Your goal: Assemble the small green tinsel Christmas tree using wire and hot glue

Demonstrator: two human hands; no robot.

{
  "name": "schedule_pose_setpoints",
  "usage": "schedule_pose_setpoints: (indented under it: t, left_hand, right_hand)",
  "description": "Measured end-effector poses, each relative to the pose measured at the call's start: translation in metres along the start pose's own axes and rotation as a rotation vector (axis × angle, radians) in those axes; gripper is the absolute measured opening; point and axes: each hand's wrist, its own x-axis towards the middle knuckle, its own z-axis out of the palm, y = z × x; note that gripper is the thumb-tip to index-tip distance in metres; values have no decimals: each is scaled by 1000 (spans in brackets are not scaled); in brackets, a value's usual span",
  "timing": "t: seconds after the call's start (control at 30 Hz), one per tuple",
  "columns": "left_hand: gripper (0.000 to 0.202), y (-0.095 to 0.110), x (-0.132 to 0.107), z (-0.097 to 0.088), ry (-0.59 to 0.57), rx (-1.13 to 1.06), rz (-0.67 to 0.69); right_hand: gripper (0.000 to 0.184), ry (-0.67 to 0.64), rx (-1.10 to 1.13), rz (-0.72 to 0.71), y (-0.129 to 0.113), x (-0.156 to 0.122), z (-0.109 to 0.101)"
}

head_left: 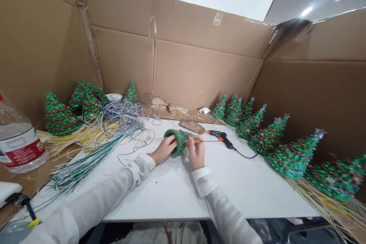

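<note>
our left fingers (172, 142) gripped a green beaded cone (180, 142), our right fingers (190, 144) a slim tan stick (198, 141). slipping risked scraped beads.

- tree piece (180, 143) in left fingers (170, 144), right fingers (192, 145) just beside it, mid table (234, 183)
- wire pile (94, 152) left, bottle (23, 141) way left
- glue gun (224, 139) just right of a slab (191, 126)
- tree row (294, 156) down the right
- cardboard wall (208, 68) behind all that
</note>
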Motion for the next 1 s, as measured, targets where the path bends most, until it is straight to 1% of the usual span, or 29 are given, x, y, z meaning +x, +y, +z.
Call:
schedule_pose_setpoints:
  t: [0.17,0.23,0.43,0.57,0.73,0.87,1.0]
  left_hand:
    - [26,4,-2,-1,-1,16,9]
    - [27,6,-2,-1,-6,34,13]
    - [28,7,-1,-1,-40,2,-9]
    - [29,7,-1,0,-50,-65,-10]
    - [30,6,0,0,-44,-92,-15]
    - [31,6,0,1,-28,-84,-25]
    - [30,7,-1,3,-18,-77,-34]
  right_hand:
    - [20,-9,-101,-81,-7,-3,-1]
    - [19,-15,-123,-93,-7,-2,-1]
    - [20,-31,-90,-67,-4,-2,0]
    - [20,-30,-8,-31,-2,-3,2]
    - [21,-30,90,14,6,-4,5]
    - [23,-23,107,26,13,-4,6]
    - [23,-21,83,25,12,-4,6]
